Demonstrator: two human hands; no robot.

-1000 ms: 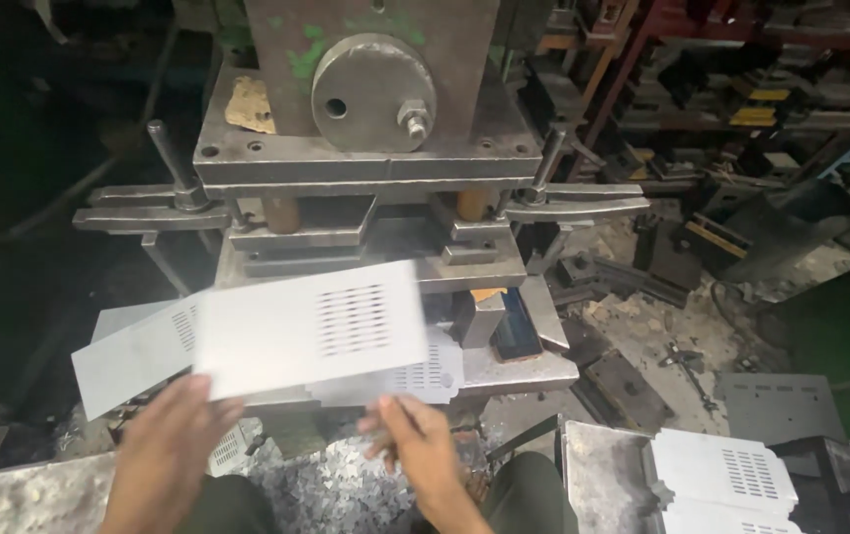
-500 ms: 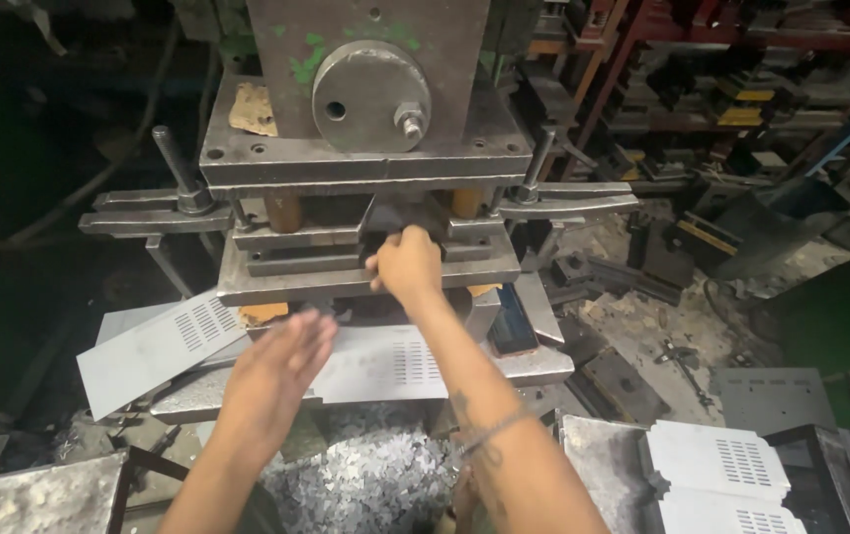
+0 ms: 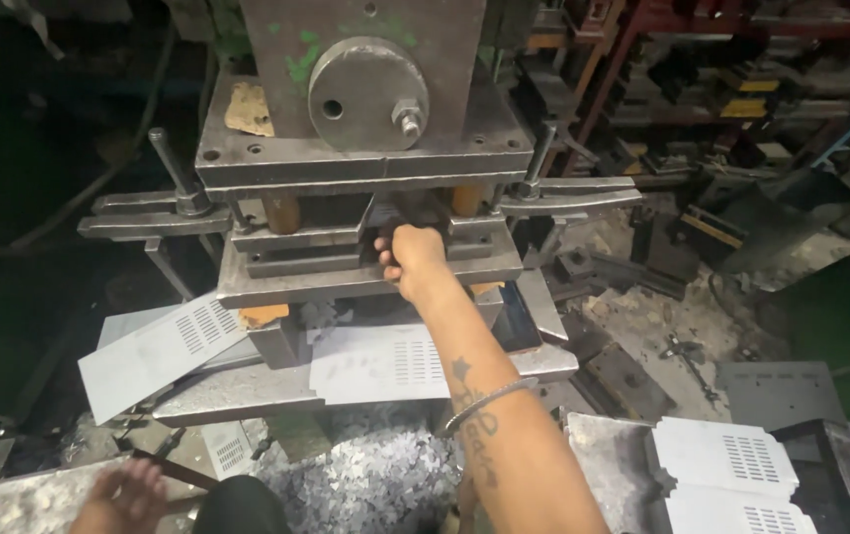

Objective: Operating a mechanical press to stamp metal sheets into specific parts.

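Right hand: the right hand (image 3: 407,255) reaches into the gap of the steel press (image 3: 365,148), fingers curled at the die; whether they grip anything cannot be told.
Left hand: the left hand (image 3: 126,494) rests low, fingers spread, holding nothing.
Sheet: a perforated grey sheet (image 3: 380,362) lies on the press bed under the forearm.
Around: another perforated panel (image 3: 158,351) leans left; stacked panels (image 3: 726,475) at right; metal scrap (image 3: 365,475) below.

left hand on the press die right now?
No, the left hand is low by the scrap pile; only the right hand reaches into the press die.
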